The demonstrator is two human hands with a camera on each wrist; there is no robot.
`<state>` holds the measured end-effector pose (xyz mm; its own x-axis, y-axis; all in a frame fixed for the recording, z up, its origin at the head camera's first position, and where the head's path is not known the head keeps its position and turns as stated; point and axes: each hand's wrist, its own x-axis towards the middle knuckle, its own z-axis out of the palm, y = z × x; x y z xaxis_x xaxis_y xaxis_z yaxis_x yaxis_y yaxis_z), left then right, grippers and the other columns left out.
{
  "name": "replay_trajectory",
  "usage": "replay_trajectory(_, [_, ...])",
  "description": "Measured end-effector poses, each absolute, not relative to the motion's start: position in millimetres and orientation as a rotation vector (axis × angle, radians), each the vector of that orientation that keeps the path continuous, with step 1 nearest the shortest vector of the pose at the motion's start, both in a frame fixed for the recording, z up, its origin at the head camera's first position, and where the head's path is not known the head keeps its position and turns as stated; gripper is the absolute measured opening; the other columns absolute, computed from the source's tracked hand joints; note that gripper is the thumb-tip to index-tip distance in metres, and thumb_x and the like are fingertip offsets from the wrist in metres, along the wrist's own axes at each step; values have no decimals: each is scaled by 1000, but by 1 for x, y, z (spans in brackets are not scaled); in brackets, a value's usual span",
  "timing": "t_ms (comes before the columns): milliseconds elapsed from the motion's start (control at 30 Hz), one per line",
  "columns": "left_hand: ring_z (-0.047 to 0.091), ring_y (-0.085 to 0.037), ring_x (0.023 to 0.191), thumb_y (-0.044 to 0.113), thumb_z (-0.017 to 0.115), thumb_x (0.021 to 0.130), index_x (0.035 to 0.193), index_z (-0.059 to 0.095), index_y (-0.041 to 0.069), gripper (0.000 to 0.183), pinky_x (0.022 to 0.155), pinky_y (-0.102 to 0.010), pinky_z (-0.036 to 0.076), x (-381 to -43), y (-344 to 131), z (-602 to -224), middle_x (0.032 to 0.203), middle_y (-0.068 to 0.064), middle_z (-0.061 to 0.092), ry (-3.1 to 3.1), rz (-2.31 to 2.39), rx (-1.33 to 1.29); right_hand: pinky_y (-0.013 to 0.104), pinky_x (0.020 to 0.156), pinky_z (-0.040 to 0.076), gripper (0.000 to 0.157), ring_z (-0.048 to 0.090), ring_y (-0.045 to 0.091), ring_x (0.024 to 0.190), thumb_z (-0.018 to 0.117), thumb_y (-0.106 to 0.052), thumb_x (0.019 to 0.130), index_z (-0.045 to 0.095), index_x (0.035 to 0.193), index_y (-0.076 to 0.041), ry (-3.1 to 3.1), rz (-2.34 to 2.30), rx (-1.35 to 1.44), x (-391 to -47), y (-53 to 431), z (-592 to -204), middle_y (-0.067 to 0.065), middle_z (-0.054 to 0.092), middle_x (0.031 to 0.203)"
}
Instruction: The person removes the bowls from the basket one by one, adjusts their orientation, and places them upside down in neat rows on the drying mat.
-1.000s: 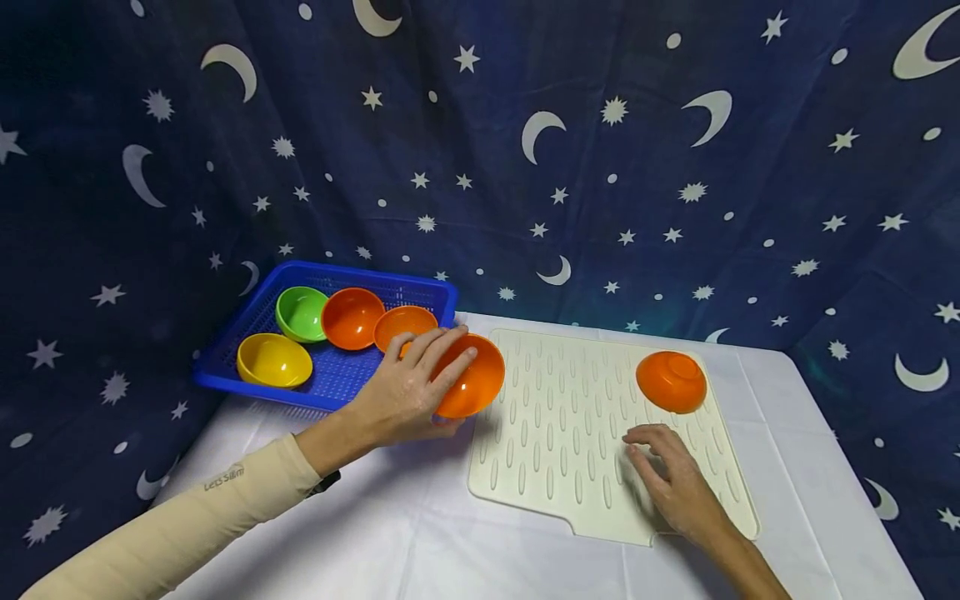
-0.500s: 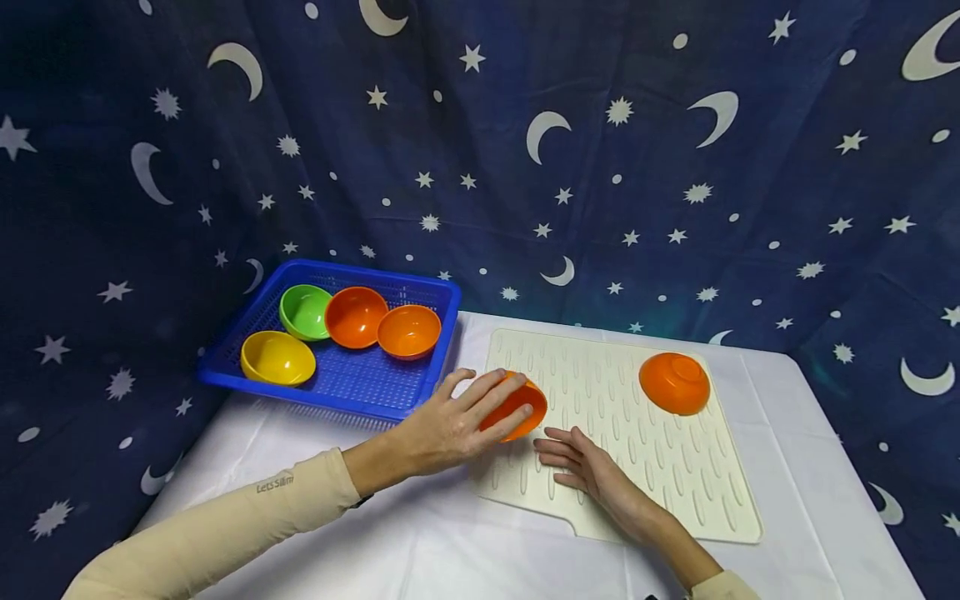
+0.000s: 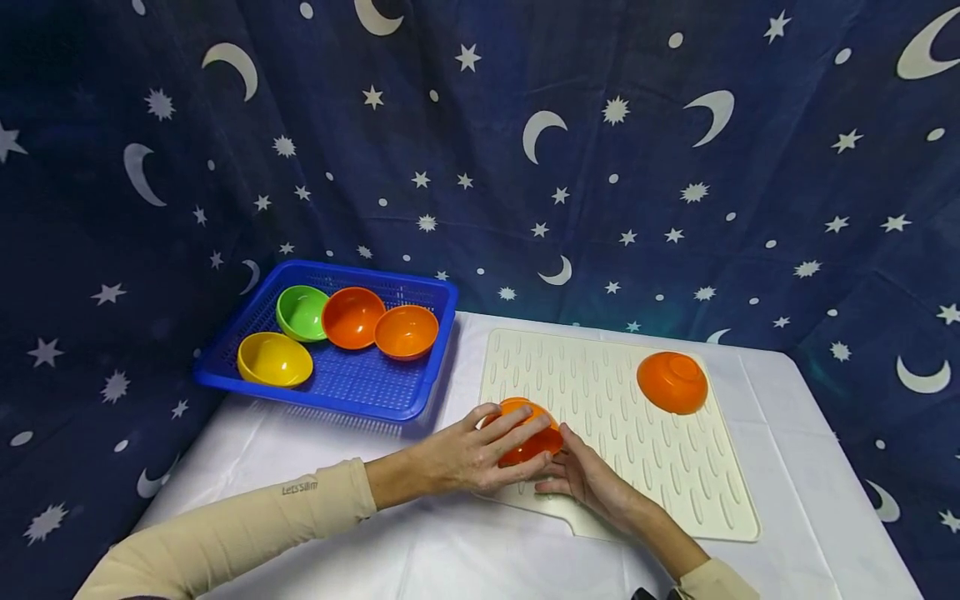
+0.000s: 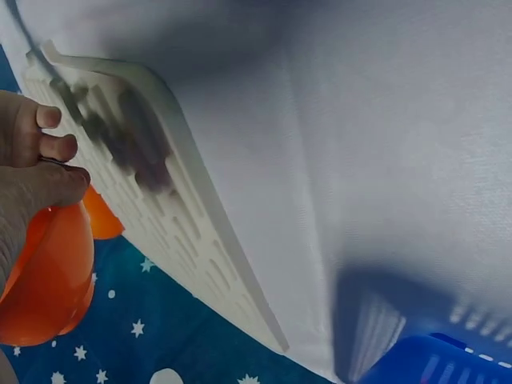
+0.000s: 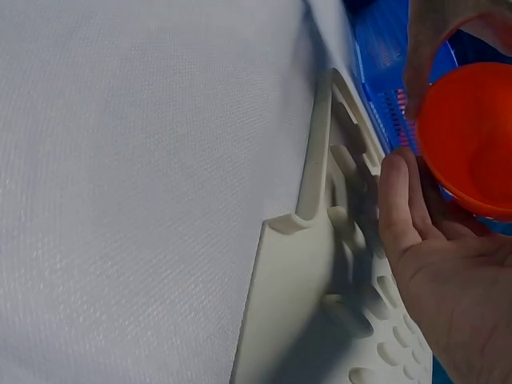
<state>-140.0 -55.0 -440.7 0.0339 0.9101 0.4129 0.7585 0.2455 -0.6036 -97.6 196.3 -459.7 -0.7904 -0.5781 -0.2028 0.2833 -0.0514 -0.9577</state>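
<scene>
An orange bowl (image 3: 537,448) is tilted over the near left part of the white drying mat (image 3: 600,450). My left hand (image 3: 468,454) grips it, fingers spread across its near side and top. My right hand (image 3: 600,483) is at the bowl's right side, thumb tip at the rim and fairly straight fingers lower down. In the right wrist view those right-hand fingers (image 5: 396,188) lie along the bowl's edge, and the bowl covers part of them. The left wrist view shows the bowl's smooth outside (image 4: 60,276) below the left thumb.
A blue perforated basket (image 3: 360,400) on the left holds a yellow bowl (image 3: 275,360), a green bowl (image 3: 302,313), a red-orange bowl (image 3: 353,318) and an orange bowl (image 3: 407,333). Another orange bowl (image 3: 672,383) lies upside down on the mat's far right. Starry cloth (image 3: 480,150) hangs behind.
My left hand has carried the orange bowl from beside the basket right and nearer, over the mat. My right hand has moved left from the mat's right part to the bowl.
</scene>
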Motion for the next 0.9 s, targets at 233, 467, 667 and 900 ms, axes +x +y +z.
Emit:
replay_trajectory(233, [38, -33, 140, 37, 66, 96, 149, 44, 26, 59, 105, -45, 38, -140, -58, -441, 157, -18, 38, -1825, 330, -1579, 41, 105, 45, 73, 52, 30, 128, 19, -49, 110, 9, 159, 4, 1617, -1933, -267, -98, 194, -466, 29, 32, 154])
replay_trajectory(467, [26, -36, 147, 38, 73, 92, 161, 25, 26, 85, 112, -49, 32, -147, -49, -437, 163, -18, 24, -1940, 454, -1570, 40, 111, 38, 73, 41, 30, 139, 22, -52, 109, 6, 161, -3, 1492, -2103, -154, -104, 194, -475, 27, 18, 161])
replay_trajectory(667, [14, -36, 152, 50, 70, 90, 161, 31, 22, 85, 119, -56, 16, -157, -38, -443, 166, -19, 15, -2138, 177, -1552, 38, 105, 45, 68, 51, 30, 128, 34, -46, 110, 24, 157, 3, 1687, -2243, -22, -110, 196, -478, 25, 36, 150])
replay_trajectory(900, [35, -33, 137, 53, 69, 86, 159, 33, 15, 90, 104, -49, 36, -162, -26, -450, 156, -20, 30, -2353, -205, -1315, 39, 107, 42, 59, 46, 31, 134, 46, -37, 109, 36, 152, 2, 2041, -2222, 61, -118, 200, -475, 18, 42, 150])
